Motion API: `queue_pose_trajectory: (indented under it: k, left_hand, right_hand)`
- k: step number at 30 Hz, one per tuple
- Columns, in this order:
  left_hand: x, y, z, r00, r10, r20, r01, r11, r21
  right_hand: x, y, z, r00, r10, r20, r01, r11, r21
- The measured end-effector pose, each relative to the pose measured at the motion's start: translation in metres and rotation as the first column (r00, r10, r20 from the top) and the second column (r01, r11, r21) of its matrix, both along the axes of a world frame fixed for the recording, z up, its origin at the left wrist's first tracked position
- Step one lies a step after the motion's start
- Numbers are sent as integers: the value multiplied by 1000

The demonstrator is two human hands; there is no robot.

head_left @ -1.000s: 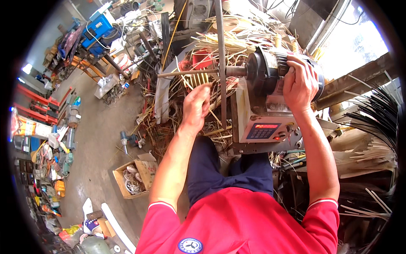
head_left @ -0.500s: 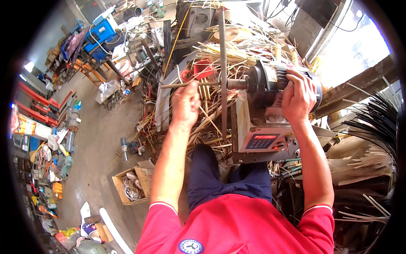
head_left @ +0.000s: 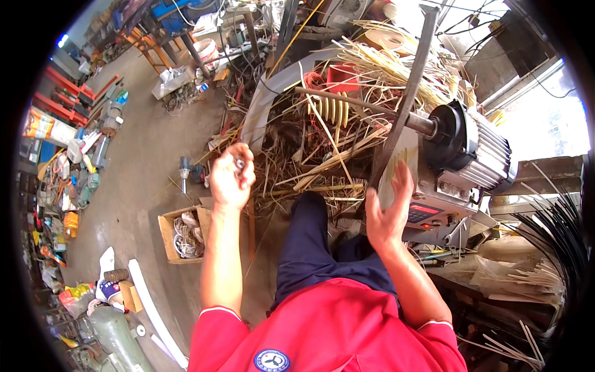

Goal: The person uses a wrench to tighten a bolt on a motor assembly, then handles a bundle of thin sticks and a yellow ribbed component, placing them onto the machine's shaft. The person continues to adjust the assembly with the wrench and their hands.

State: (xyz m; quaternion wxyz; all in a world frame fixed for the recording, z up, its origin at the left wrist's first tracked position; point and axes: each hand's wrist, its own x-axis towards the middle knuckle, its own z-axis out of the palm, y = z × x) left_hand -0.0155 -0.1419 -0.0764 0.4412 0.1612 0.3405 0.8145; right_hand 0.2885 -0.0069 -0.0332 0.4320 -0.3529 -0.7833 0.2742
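Observation:
My left hand (head_left: 230, 178) is raised over the floor, fingers curled around a small round metal piece (head_left: 240, 163) that looks like a nut. In front of the machine, my right hand (head_left: 390, 211) is open, its fingers stretched out and thumb apart, beside the lower end of a long flat metal bar (head_left: 414, 84). That bar stands slanted across the shaft of an electric motor (head_left: 480, 149). From the shaft a thin rod (head_left: 353, 101) reaches out to the left, touched by neither hand. Below the motor is a control panel (head_left: 423, 214) with a lit red display.
Cane-like strips (head_left: 331, 164) lie heaped behind the machine, around a red container (head_left: 343, 77). A wooden box (head_left: 170, 239) with tangled material and a power drill (head_left: 186, 170) are on the floor. Black strips (head_left: 548, 229) jut out at the right.
My left hand has left the rod and come down toward me. My right hand has come off the motor and moved left, opening. The view has shifted, so the machine appears farther right.

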Motion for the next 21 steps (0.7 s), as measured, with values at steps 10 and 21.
queue_pose_trajectory:
  k: [10,21]
  left_hand:
    - [113,-35,-102,922,-36,387,187,913,-362]
    - [116,-10,-116,917,-169,362,337,814,-473]
  right_hand:
    - [-43,31,-43,969,-168,-179,118,958,-260]
    - [-79,26,-56,970,-176,-167,164,983,-83]
